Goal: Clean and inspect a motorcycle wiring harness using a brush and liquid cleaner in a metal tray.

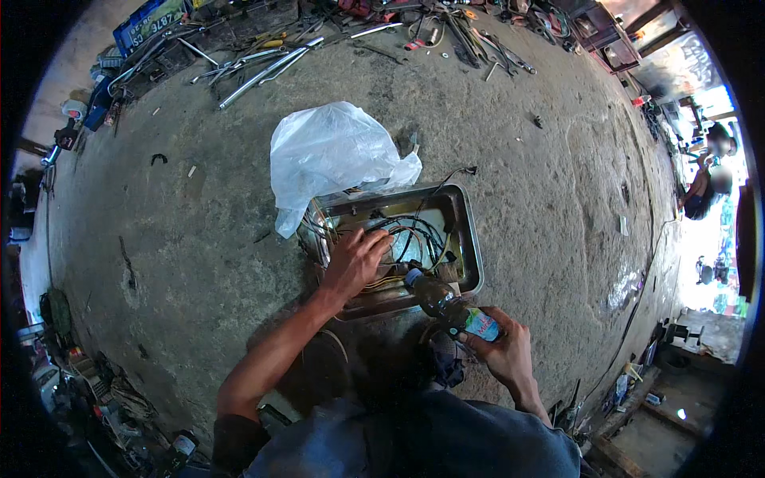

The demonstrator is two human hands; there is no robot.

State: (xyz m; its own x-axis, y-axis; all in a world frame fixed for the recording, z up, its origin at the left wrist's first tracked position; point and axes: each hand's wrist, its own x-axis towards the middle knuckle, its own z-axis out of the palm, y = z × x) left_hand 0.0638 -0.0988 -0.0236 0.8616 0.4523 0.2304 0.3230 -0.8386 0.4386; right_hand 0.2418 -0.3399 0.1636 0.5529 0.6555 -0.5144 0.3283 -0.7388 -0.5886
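Observation:
A metal tray (476, 253) lies on the floor in front of me, with a tangle of black and yellow wires (430, 231) inside and some wire ends over its left side. My left hand (358, 259) reaches into the tray, its fingers bent and closed on the wires; the fingertips are partly hidden. Wrapped around the base of a plastic bottle (440, 296) is my right hand (502, 346). That bottle has a blue label and dark contents. It is tilted, with its neck over the tray's near right part; whether liquid flows out I cannot tell.
A crumpled white plastic bag (331, 147) rests against the tray's far side. Long metal wrenches and bars (271, 72) lie along the far edge of the concrete floor (542, 199), among many other tools. At the far right, people (705, 187) are near a bright opening.

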